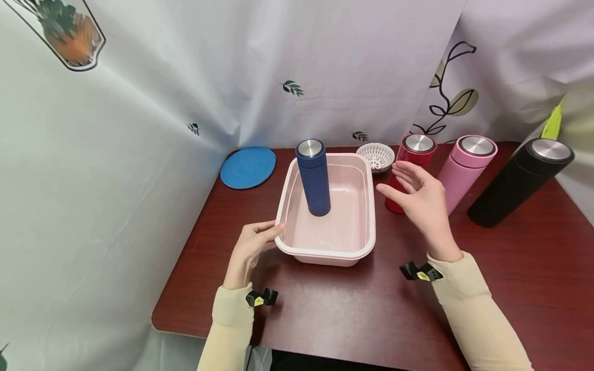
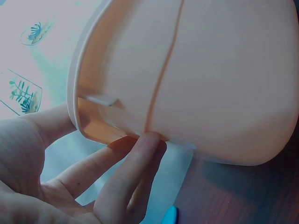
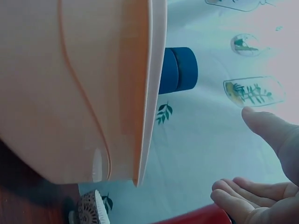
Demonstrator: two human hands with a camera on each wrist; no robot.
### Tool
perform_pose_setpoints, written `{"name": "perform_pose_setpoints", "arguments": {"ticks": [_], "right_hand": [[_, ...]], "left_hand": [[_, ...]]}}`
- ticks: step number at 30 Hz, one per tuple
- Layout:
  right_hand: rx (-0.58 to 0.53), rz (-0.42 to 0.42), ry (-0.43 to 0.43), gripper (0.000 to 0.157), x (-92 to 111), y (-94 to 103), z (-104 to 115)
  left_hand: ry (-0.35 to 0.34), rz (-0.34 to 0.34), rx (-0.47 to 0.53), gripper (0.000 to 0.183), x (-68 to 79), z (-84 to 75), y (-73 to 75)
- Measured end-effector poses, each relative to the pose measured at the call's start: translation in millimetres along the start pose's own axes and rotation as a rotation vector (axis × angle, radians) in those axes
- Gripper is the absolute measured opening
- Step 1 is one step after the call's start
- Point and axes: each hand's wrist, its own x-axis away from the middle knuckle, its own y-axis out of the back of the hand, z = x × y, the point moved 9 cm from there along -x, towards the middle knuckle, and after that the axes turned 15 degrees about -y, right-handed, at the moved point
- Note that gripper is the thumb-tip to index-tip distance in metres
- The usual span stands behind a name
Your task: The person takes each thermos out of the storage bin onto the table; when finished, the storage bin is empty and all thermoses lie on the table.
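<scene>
My left hand [image 1: 248, 250] holds the left front corner of a pale pink plastic basin [image 1: 329, 253], thumb over the rim. In the left wrist view its fingers [image 2: 140, 163] reach the outer wall under the lip. Inside the basin a dark blue thermos flask [image 1: 315, 188] with a steel-topped lid stands upright. My right hand [image 1: 424, 201] is raised to the right of the basin, thumb and fingers spread apart with nothing between them. It overlaps a red thermos flask [image 1: 420, 153] in the head view, hiding part of its body.
Right of the red flask stand a pink thermos flask [image 1: 466, 172] and a taller black one [image 1: 517, 188]. Behind the basin's right corner sits a small white openwork basket [image 1: 377, 156]. A round blue woven mat [image 1: 248, 167] lies at the back left. Fabric walls enclose the wooden table [image 1: 325, 304].
</scene>
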Motion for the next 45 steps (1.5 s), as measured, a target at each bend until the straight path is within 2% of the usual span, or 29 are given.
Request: {"name": "perform_pose_setpoints", "arguments": {"ticks": [8,16,26,45], "right_hand": [[0.029,0.058,-0.003,0.066,-10.0,-15.6,1.4],[-0.023,0.186,-0.065,0.067,-18.3,-37.2,-5.2],[0.014,0.322,-0.044,0.072,-27.5,-68.7,-6.7],[0.292,0.454,0.021,0.082,-45.2,-109.7,-4.0]], "left_hand": [[-0.004,0.023,0.008,0.045,-0.2,2.2,-6.2],[-0.006,0.028,-0.009,0.043,-0.7,-0.3,-6.1],[-0.012,0.028,-0.005,0.045,-1.1,-3.9,-4.3],[-0.011,0.013,-0.032,0.046,0.5,-2.0,2.0]]}}
